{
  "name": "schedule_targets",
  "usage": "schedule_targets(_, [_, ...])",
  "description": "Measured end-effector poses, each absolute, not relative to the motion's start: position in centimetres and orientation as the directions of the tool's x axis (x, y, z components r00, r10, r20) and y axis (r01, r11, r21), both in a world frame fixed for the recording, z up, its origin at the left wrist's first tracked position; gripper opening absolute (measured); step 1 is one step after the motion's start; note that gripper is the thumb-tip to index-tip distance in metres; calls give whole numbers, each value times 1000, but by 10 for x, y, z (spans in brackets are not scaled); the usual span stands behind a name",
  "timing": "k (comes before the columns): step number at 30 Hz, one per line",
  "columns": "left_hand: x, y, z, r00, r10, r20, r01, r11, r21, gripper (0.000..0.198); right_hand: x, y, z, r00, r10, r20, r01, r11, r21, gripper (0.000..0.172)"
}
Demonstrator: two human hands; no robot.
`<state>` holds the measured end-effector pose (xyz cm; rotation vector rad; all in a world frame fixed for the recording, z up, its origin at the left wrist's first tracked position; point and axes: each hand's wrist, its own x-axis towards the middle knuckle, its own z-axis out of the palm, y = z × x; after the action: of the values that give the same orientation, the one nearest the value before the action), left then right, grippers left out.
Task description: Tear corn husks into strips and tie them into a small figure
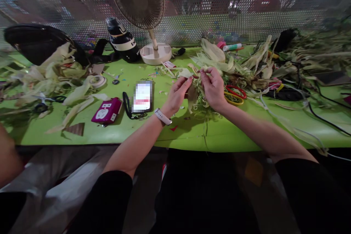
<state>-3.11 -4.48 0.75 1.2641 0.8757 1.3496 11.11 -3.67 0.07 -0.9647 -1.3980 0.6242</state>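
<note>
Both my hands meet above the middle of the green table point(115, 131). My left hand point(177, 94), with a white watch on its wrist, pinches one side of a small bundle of pale corn husk strips point(195, 91). My right hand point(213, 88) is closed on the other side of the same bundle, fingers curled round it. Loose husk shreds hang under the bundle onto the table. A heap of husks point(219, 60) lies just behind my hands.
A desk fan point(142, 3) stands at the back centre, beside a black-and-white bottle point(122, 40). A phone point(142, 97), magenta box point(106, 110) and tape roll point(98, 80) lie left. Husk piles point(55, 73), scissors point(52, 99), red and yellow rings point(235, 95) and black cables point(323, 109) surround.
</note>
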Motion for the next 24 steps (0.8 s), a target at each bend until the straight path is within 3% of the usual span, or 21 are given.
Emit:
schedule_targets(3, [-31, -46, 11, 192, 963, 187, -209, -146, 967, 34, 110, -41, 5, 119, 847, 518, 187, 494, -849, 43])
schedule_targets(7, [-33, -46, 18, 183, 964, 194, -148, -168, 975, 30, 109, -47, 14, 139, 883, 448, 149, 429, -891, 39])
schedule_targets(11, [-32, -43, 17, 180, 981, 66, -161, -37, 986, 24, 108, -50, 18, 138, 920, 368, 104, 356, -929, 40])
schedule_targets(15, [-31, -44, 13, 222, 975, -28, -221, 79, 972, 34, 108, -47, 16, 144, 923, 357, 64, 351, -934, 39])
schedule_targets(24, [-35, -48, 27, 238, 971, 29, -97, -6, 995, 34, 111, -45, 16, 138, 907, 398, 68, 393, -917, 28])
